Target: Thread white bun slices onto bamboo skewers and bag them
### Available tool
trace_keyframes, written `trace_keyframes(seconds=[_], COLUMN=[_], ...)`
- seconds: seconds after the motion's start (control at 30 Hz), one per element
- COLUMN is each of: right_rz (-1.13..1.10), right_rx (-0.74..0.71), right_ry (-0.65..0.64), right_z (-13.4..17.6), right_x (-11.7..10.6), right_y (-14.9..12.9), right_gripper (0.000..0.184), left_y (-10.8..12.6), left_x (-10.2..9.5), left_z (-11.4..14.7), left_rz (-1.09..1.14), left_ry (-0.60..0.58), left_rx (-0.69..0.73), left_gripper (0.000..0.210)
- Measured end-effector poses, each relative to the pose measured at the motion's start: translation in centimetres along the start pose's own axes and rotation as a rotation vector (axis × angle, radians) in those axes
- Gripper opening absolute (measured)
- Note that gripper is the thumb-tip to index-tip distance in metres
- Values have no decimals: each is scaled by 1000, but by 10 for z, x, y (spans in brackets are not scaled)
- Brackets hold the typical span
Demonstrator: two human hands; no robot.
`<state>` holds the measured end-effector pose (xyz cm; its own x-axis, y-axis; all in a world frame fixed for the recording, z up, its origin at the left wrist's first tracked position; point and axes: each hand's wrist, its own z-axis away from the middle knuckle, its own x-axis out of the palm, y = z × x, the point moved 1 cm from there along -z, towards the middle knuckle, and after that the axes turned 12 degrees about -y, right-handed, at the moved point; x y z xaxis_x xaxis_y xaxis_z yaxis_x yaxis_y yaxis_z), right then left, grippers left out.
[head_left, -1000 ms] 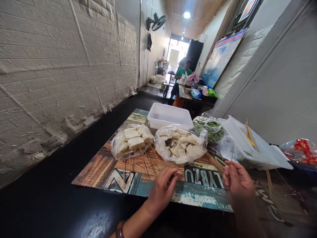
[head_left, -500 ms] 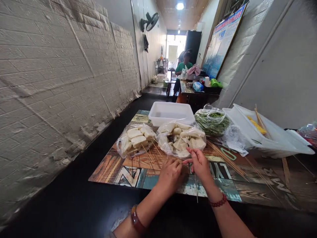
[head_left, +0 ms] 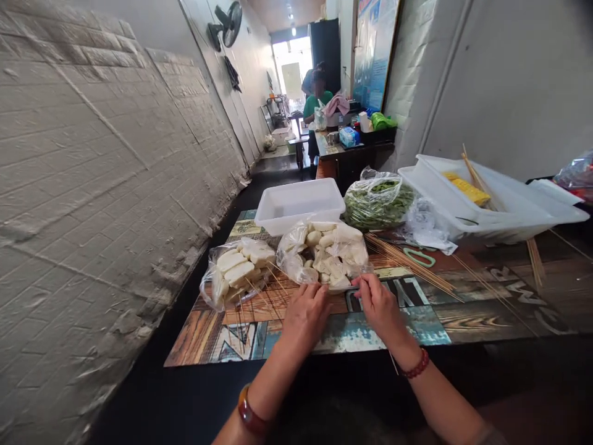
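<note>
My left hand [head_left: 308, 314] rests at the near edge of a clear bag of white, cut food pieces [head_left: 338, 250], its fingers curled down; what is under them is hidden. Opposite it, my right hand [head_left: 380, 304] pinches a thin wooden skewer [head_left: 393, 363], whose end sticks out below the wrist. A pale strip lies between the two hands; I cannot tell whether it is a food piece or the bag's edge. To the left, a second bag of white slabs [head_left: 238, 269] has several skewers slanting out in front of it.
A white plastic tub [head_left: 301, 213] stands behind the bags. Farther right are a bag of green vegetables [head_left: 380, 201], loose skewers [head_left: 412, 266], green-handled scissors [head_left: 419, 256] and white trays [head_left: 500, 204] with a yellow item. A person in green [head_left: 317, 104] is in the background.
The view has turned right and tilted down. My hands have moved apart, up to the bag's near edge, and my right hand's spread fingers have closed. The skewer under it now slants toward the right wrist.
</note>
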<state>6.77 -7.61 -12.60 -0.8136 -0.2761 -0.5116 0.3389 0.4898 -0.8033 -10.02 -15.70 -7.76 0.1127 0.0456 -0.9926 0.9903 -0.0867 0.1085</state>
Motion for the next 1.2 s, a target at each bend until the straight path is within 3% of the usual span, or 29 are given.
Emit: trace_keyframes(seconds=[0.2, 0.33, 0.47, 0.67, 0.93, 1.1, 1.2], right_rz=[27, -28, -100, -189, -222, -232, -243], right_rx=[30, 25, 16, -28, -22, -12, -12], right_ry=[63, 84, 83, 13, 39, 32, 32], right_z=[1, 3, 5, 4, 2, 0, 2], right_x=[-16, -20, -21, -18, -20, -24, -26], right_y=[8, 8, 7, 2, 9, 7, 5], right_gripper=[25, 27, 27, 24, 27, 28, 28], left_y=[20, 10, -8, -3, 29, 20, 8], left_x=[5, 0, -11, -24, -17, -4, 1], left_z=[-1, -5, -5, -18, -67, -59, -49], left_rz=[217, 397, 273, 125, 104, 197, 422], left_ry=[-74, 68, 202, 143, -57, -44, 23], left_rx=[118, 72, 6, -36, 165, 86, 8], left_gripper=[11, 17, 19, 19, 25, 15, 13])
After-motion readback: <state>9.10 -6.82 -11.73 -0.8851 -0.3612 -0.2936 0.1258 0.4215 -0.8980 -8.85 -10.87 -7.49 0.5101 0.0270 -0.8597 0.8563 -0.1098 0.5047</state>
